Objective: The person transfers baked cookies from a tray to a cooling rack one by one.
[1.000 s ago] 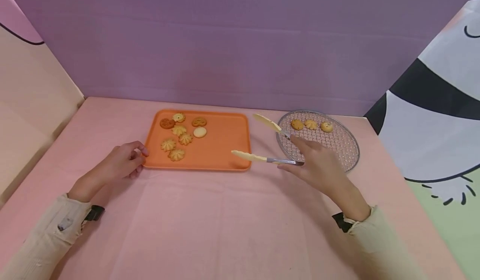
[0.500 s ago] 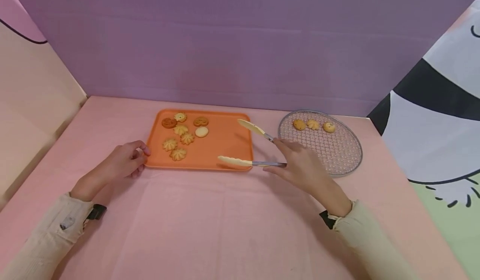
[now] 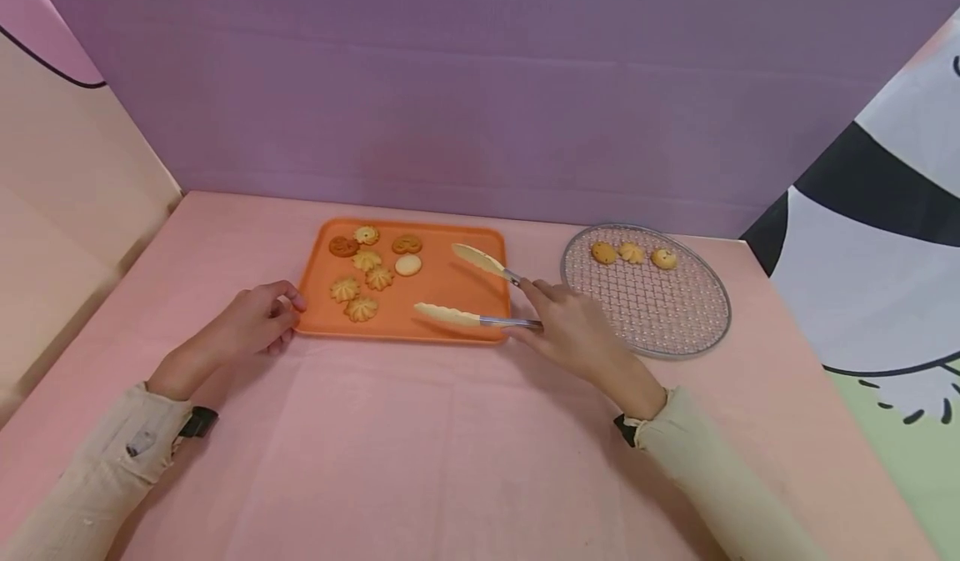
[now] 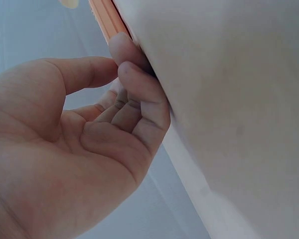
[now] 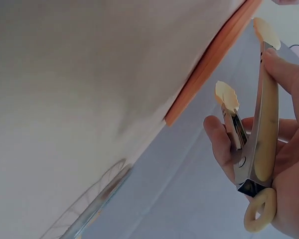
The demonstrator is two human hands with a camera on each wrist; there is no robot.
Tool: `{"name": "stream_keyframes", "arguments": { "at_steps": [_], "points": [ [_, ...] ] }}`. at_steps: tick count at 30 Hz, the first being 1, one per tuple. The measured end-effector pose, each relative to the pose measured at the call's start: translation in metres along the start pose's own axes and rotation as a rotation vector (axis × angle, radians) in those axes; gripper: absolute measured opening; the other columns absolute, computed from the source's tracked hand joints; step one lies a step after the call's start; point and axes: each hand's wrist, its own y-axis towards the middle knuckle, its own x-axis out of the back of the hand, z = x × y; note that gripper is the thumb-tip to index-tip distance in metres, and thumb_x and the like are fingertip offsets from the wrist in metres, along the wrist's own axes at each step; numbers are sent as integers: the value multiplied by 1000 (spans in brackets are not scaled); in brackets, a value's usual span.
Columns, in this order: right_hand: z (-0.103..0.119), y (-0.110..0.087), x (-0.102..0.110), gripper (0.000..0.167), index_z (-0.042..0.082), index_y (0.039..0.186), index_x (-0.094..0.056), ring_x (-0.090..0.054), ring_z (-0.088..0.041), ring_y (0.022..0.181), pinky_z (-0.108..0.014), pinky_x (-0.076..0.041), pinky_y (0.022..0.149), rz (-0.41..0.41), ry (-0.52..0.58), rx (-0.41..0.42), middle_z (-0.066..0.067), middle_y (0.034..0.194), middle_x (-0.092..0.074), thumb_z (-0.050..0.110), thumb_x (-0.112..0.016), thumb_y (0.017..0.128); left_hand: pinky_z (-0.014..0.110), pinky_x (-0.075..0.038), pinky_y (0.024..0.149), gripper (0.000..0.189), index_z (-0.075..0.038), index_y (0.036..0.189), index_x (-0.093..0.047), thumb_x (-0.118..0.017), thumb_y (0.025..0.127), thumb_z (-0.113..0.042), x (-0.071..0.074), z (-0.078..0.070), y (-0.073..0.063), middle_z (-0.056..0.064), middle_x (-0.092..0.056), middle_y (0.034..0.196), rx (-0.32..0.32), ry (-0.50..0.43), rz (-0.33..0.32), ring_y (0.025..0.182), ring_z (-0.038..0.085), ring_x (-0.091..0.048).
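Note:
My right hand holds a pair of tongs with pale, scalloped tips and metal arms. The arms stand spread, one tip over the middle of the orange tray and the other nearer its front edge. Nothing sits between the tips. In the right wrist view, thumb and fingers lie on opposite arms of the tongs. My left hand grips the tray's left rim near the front corner, fingers curled. Several cookies lie on the tray's left half, among them a pale round cookie.
A round wire rack stands right of the tray, with three cookies in a row near its back edge, including a speckled cookie. A pink cloth covers the table. A purple wall rises behind.
My right hand has carried the spread tongs leftward from beside the rack to over the tray. The left hand stays at the tray's rim. The head view has shifted slightly.

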Motion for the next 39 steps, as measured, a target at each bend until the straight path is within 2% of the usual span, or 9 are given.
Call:
{"name": "stream_keyframes", "arguments": {
  "at_steps": [6, 12, 16, 20, 28, 33, 39],
  "points": [
    [6, 10, -5, 64, -2, 126, -62, -67, -28, 79, -41, -56, 63, 48, 1, 9, -14, 103, -70, 45, -76, 86, 28, -53, 51, 14, 5, 111, -53, -54, 97, 1, 0, -1, 0, 8, -60, 68, 13, -3, 0, 54, 18, -55],
    [8, 23, -5, 63, -2, 124, -63, -65, -24, 72, -40, -55, 58, 139, 27, -36, -9, 90, -69, 48, -73, 87, 28, -53, 50, 15, 5, 112, -53, -55, 97, 1, 0, -2, -1, 7, -60, 69, 12, -3, 2, 54, 17, -55],
    [9, 38, -4, 66, -2, 126, -62, -58, -19, 62, -37, -51, 53, 180, 43, -42, -7, 83, -66, 51, -71, 88, 28, -53, 50, 14, 5, 111, -53, -55, 97, 1, 0, 1, -1, 7, -60, 68, 10, -1, -7, 53, 17, -55],
    [12, 49, -4, 66, 0, 129, -62, -55, -18, 61, -36, -50, 53, 213, 46, -36, -5, 79, -63, 51, -70, 89, 28, -53, 49, 13, 5, 110, -53, -54, 97, 1, -1, 2, -1, 7, -59, 67, 4, -2, -10, 52, 17, -55],
    [17, 59, -9, 52, 3, 118, -67, -61, -22, 67, -40, -53, 57, 186, -36, -43, -3, 77, -62, 47, -69, 91, 29, -54, 50, 14, 5, 110, -53, -54, 97, 2, 0, 1, 2, 7, -59, 68, -8, -9, -7, 53, 19, -56],
    [25, 65, -12, 49, 3, 117, -68, -62, -24, 68, -41, -53, 59, 182, -52, -35, -6, 78, -64, 44, -70, 91, 29, -54, 50, 14, 5, 111, -53, -54, 97, 1, 0, 0, 1, 7, -59, 68, -6, 0, -4, 54, 19, -56],
    [32, 68, -18, 42, 6, 115, -70, -60, -21, 65, -38, -52, 55, 171, -73, -28, -6, 78, -63, 41, -70, 92, 28, -53, 49, 15, 5, 111, -53, -55, 97, 2, -1, 2, 0, 7, -59, 67, -6, -4, -6, 53, 17, -55]
  ]
}}
